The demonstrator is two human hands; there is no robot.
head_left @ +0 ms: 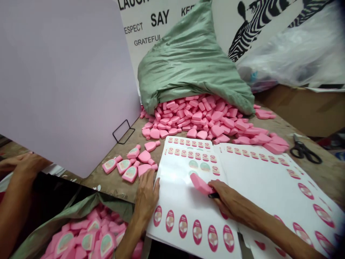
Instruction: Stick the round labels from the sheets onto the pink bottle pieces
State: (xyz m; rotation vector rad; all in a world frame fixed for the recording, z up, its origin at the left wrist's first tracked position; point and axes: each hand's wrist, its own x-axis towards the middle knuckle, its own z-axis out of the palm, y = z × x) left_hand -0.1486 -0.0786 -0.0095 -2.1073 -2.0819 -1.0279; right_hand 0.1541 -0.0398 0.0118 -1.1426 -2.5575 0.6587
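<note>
My right hand (221, 198) grips a pink bottle-shaped piece (199, 184) by its narrow end, above a sticker sheet (176, 190). A short black object (214, 195), perhaps a tool handle, shows beneath those fingers; its kind is unclear. At the sheet's left edge, my left hand (147, 194) lies with fingers extended and thumb apart, its fingertips at a plain pink piece (145, 168). Left of it lie several pink pieces with green-and-cream labels (130, 174). Green round stickers (205, 166) and pink oval ones (197, 232) remain on the sheet.
Plain pink pieces (196, 116) spill from a green sack (188, 68). More sticker sheets (253, 180) and black scissors (306, 151) lie right. Below the table edge, an open sack holds labelled pieces (87, 241). Another person's arm (18, 183) is beside a pale panel (61, 79).
</note>
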